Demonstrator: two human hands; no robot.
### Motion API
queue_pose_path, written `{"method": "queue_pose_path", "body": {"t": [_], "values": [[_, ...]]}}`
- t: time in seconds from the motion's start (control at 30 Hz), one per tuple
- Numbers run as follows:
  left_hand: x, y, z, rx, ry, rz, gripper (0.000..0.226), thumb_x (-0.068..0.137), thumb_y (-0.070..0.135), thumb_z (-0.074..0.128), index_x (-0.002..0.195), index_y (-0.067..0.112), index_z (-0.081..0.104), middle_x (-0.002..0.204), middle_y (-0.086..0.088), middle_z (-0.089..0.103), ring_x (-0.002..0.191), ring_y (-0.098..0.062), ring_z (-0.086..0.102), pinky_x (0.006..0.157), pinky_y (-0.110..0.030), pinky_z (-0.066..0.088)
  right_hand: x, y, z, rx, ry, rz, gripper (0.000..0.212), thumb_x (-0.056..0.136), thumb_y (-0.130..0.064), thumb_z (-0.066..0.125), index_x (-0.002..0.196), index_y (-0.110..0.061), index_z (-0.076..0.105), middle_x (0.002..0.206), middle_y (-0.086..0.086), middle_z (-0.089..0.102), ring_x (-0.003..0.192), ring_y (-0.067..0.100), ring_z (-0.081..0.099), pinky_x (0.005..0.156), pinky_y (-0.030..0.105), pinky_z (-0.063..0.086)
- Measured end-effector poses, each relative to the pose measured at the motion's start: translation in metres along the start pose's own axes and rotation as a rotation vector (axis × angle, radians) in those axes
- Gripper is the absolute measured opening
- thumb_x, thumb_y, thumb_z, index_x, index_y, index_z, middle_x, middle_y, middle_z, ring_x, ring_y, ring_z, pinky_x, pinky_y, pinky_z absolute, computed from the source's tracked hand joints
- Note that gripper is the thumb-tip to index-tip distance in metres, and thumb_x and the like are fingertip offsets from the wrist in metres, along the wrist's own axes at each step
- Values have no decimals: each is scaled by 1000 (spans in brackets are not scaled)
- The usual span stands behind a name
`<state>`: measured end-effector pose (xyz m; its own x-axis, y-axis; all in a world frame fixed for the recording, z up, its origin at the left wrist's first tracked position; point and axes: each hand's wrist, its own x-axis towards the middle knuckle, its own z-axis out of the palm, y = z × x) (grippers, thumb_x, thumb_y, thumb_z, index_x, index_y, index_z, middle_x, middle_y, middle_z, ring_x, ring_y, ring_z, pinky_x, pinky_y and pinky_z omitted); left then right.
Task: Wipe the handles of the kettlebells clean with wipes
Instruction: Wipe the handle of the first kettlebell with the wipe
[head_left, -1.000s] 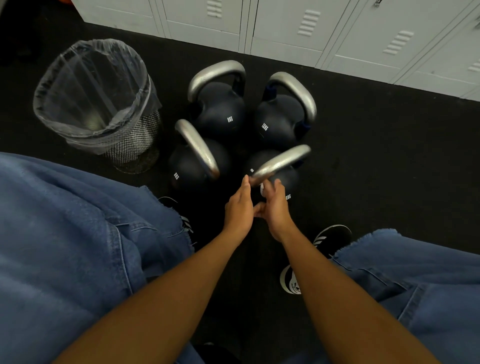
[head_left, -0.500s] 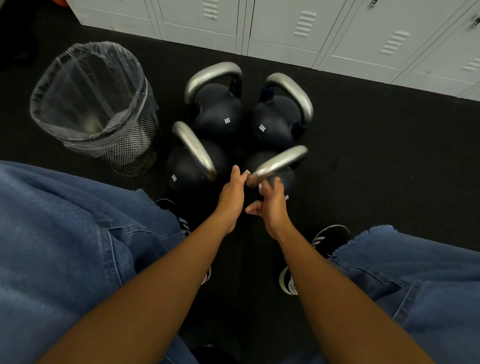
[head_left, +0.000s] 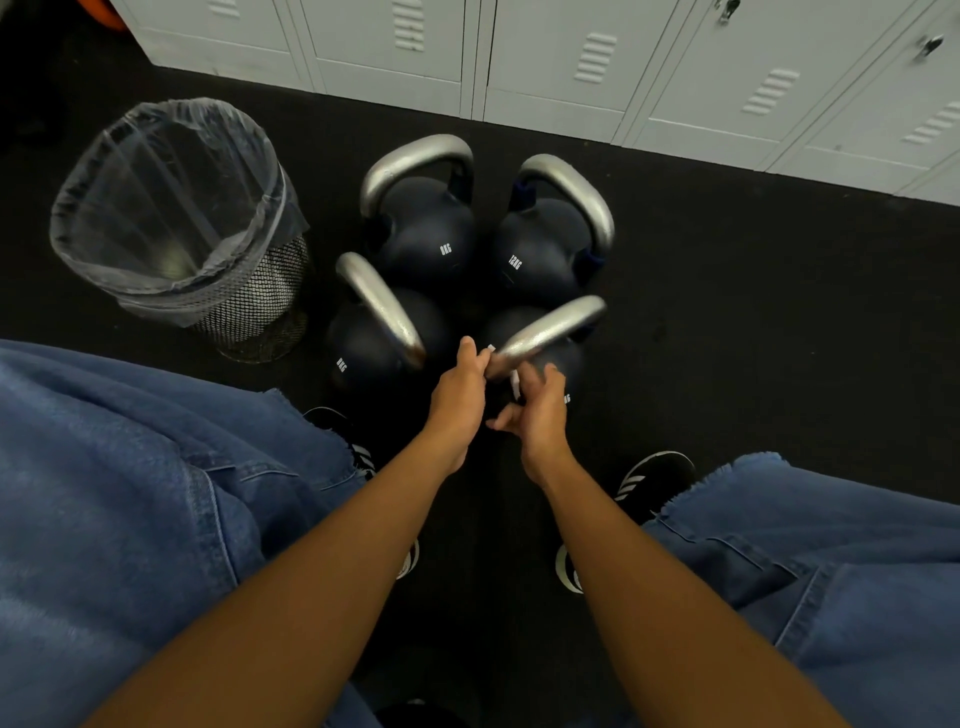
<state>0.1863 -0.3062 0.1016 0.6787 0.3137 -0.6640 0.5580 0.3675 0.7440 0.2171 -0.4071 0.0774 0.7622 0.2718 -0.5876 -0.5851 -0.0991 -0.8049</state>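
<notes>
handle (head_left: 550, 328) of the near-right kettlebell (head_left: 563, 358) is the thing being wiped; it sits in a cluster of four dark kettlebells on the black floor (head_left: 753, 312), just ahead of the person's feet. its silver bar runs on a slant, low and near at its left end, rising away to the right, so any stroke has to travel up and rightward along that line. both hands meet at the near, lower end. left hand (head_left: 460, 384) comes in from the left with its fingers against the end of the bar, seemingly curled on it over a scrap of white wipe (head_left: 491, 349), though the contact is mostly hidden. right hand (head_left: 540, 410) lies just below and to the right, fingers loosely spread and partly bent, with another sliver of white showing by them; i cannot tell whether it holds that. both forearms reach forward between the denim-clad knees. the left hand looks nearer the bar. beyond, three more handles wait, a lined mesh bin (head_left: 176, 218) stands to the left, and grey lockers (head_left: 571, 52) back the scene
</notes>
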Motion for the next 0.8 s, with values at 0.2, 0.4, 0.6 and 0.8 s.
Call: {"method": "queue_pose_path", "body": {"t": [0.2,0.4,0.6,0.8], "values": [[-6,7,0,52,-34,-40,67,102,64,21,153,26,43,161,-2,40,150,-20,34,124,-45,24,1,-3,-3,149,-85,78,70,106,-55,8,153,-21,49,155,3,50,76,22,68,78,40,54],[0,13,-10,84,-36,-47,67,105,59,22,148,17,52,156,-1,48,147,-18,39,124,-42,25,-6,-13,-4,172,-101,109,71,106,-57,8,157,-21,42,163,7,37,57,17,57,67,37,53],[1,19,-4,155,41,-31,96,69,82,29,139,23,60,145,2,59,128,-18,56,117,-46,37,-14,-11,-8,94,169,30,69,109,-48,13,124,-22,75,133,2,69,113,13,58,105,36,40],[-3,42,-5,280,-25,-44,88,78,73,27,135,18,63,136,2,63,123,-18,58,114,-45,42,-10,-12,10,125,130,-1,69,108,-58,16,139,-22,65,150,1,57,142,11,44,124,38,22]]}}
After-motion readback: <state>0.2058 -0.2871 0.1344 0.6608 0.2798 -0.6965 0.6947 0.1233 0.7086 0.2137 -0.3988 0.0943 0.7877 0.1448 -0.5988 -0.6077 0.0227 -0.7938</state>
